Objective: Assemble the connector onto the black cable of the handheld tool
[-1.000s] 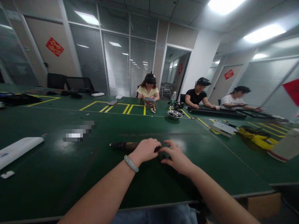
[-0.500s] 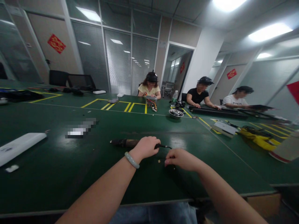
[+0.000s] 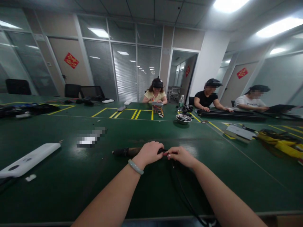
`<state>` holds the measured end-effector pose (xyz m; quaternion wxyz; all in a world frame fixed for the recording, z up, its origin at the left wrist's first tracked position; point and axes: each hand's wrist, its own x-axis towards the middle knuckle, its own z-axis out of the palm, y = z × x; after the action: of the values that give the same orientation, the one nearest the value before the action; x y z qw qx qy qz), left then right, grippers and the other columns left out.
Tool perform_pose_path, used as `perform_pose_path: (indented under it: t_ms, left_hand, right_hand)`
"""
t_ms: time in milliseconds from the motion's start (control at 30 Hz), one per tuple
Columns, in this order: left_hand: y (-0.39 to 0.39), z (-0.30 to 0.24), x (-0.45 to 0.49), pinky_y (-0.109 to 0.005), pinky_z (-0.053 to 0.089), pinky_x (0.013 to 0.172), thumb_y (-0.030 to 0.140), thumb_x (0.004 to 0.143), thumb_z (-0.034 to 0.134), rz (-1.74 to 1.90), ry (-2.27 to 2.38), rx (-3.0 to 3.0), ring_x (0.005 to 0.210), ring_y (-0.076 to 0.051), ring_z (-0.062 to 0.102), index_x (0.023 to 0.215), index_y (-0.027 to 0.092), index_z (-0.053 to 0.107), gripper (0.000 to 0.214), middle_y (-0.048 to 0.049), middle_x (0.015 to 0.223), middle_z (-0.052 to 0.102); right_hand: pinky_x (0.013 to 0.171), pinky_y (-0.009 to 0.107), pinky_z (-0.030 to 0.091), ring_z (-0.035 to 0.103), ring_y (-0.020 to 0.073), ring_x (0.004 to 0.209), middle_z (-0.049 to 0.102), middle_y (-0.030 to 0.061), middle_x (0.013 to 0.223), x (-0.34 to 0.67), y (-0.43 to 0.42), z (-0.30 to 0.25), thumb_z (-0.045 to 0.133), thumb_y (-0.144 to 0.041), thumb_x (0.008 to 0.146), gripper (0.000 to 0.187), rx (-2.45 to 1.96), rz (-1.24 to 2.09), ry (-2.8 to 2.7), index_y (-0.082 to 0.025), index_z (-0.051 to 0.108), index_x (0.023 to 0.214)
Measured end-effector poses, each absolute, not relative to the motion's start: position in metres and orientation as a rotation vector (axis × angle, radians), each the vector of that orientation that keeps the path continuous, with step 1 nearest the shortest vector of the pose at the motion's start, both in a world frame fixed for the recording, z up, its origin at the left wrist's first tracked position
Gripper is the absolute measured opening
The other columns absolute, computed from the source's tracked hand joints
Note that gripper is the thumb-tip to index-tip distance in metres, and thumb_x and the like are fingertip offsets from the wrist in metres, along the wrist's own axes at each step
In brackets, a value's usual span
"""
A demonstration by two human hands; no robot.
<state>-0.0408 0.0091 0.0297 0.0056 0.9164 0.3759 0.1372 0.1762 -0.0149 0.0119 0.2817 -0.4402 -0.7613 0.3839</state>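
Note:
On the green table lies a dark corded stick-shaped tool point(image 3: 125, 152), black at its tip and brownish along the body, probably an electric screwdriver. My left hand point(image 3: 151, 153), with a pale bangle at the wrist, is wrapped over its rear end. Right beside it, my right hand point(image 3: 181, 156) pinches the black cable point(image 3: 181, 181) near where it meets the tool. The fingertips of both hands almost touch, and they hide the joint between tool and cable. From my right hand the cable runs down over the table's front edge.
A long white casing point(image 3: 33, 159) and a small white piece point(image 3: 30, 177) lie at left. Further off stand a metal bowl point(image 3: 183, 119) and a bottle point(image 3: 181, 102). A white box point(image 3: 240, 134) and a yellow bundle point(image 3: 281, 143) lie at right. Several co-workers sit across the table.
My right hand has moved up and left along the cable to meet my left hand. More cable now shows below it. The view has tilted up and shifted left.

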Motion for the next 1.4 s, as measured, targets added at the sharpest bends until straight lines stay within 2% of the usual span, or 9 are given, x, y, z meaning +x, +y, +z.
perform_pose_path:
  t_ms: [133,233,667,833,1033,1167,1233,1300,1400]
  left_hand:
    - [0.007,0.031,-0.040,-0.034,0.046,0.084,0.037,0.088,0.049,0.455,1.131,2.836,0.098,-0.022,0.059,0.108,0.023,0.061,0.027,-0.0057,0.104,0.065]
    - [0.005,0.032,-0.040,-0.035,0.046,0.088,0.032,0.087,0.048,0.456,1.119,2.823,0.100,-0.022,0.059,0.108,0.022,0.061,0.026,-0.0057,0.106,0.064]
    - [0.013,0.032,-0.056,-0.030,0.046,0.085,0.046,0.078,0.061,0.307,0.963,2.710,0.097,-0.022,0.060,0.104,0.025,0.065,0.034,-0.0033,0.105,0.064]
    - [0.014,0.032,-0.054,-0.028,0.044,0.087,0.039,0.081,0.058,0.290,0.856,2.654,0.098,-0.020,0.059,0.107,0.025,0.065,0.030,-0.0028,0.106,0.063]
    - [0.008,0.024,-0.038,-0.027,0.045,0.085,0.026,0.079,0.059,0.313,0.890,2.678,0.096,-0.018,0.060,0.105,0.025,0.062,0.027,-0.0019,0.108,0.063]
    - [0.014,0.028,-0.048,-0.028,0.045,0.082,0.048,0.080,0.061,0.331,0.978,2.640,0.098,-0.020,0.059,0.114,0.024,0.060,0.042,-0.0038,0.112,0.063]
    - [0.020,0.032,-0.057,-0.029,0.044,0.082,0.059,0.082,0.054,0.292,1.006,2.596,0.098,-0.021,0.059,0.111,0.022,0.062,0.048,-0.0056,0.109,0.063]
    - [0.024,0.035,-0.065,-0.029,0.043,0.081,0.062,0.082,0.053,0.241,0.996,2.552,0.098,-0.021,0.059,0.108,0.022,0.063,0.049,-0.0052,0.108,0.063]
    - [0.024,0.034,-0.066,-0.028,0.043,0.077,0.061,0.075,0.064,0.227,1.012,2.530,0.096,-0.021,0.058,0.106,0.023,0.061,0.050,-0.0033,0.106,0.061]
  right_hand:
    - [0.087,0.031,0.046,0.061,0.0187,0.093,0.063,0.0055,0.097,0.182,-0.021,0.018,0.064,-0.036,0.084,0.023,-1.108,0.793,-2.066,-0.020,0.076,0.095]
    - [0.092,0.033,0.046,0.060,0.0197,0.100,0.061,0.0071,0.108,0.182,-0.023,0.024,0.063,-0.037,0.085,0.021,-1.120,0.763,-2.079,-0.020,0.075,0.089]
    - [0.088,0.033,0.046,0.064,0.0201,0.095,0.068,0.0062,0.097,0.193,-0.023,0.025,0.066,-0.043,0.082,0.027,-1.103,0.963,-2.230,-0.016,0.071,0.081]
    - [0.094,0.032,0.044,0.063,0.0199,0.101,0.069,0.0050,0.103,0.196,-0.023,0.028,0.066,-0.044,0.081,0.028,-1.178,1.071,-2.206,-0.017,0.071,0.085]
    - [0.089,0.031,0.045,0.063,0.0188,0.094,0.069,0.0032,0.099,0.197,-0.020,0.023,0.066,-0.041,0.082,0.025,-1.196,0.999,-2.246,-0.018,0.072,0.088]
    - [0.087,0.030,0.045,0.063,0.0180,0.092,0.068,0.0039,0.098,0.193,-0.019,0.018,0.066,-0.037,0.082,0.020,-1.161,0.872,-2.277,-0.018,0.072,0.084]
    - [0.087,0.029,0.045,0.062,0.0177,0.094,0.068,0.0041,0.098,0.191,-0.019,0.017,0.066,-0.036,0.083,0.019,-1.155,0.829,-2.285,-0.018,0.072,0.083]
    - [0.087,0.029,0.045,0.062,0.0175,0.095,0.067,0.0042,0.100,0.191,-0.018,0.017,0.065,-0.035,0.084,0.018,-1.160,0.805,-2.285,-0.018,0.071,0.083]
    - [0.086,0.030,0.045,0.062,0.0176,0.093,0.067,0.0040,0.098,0.192,-0.019,0.017,0.065,-0.036,0.084,0.018,-1.190,0.786,-2.289,-0.018,0.071,0.084]
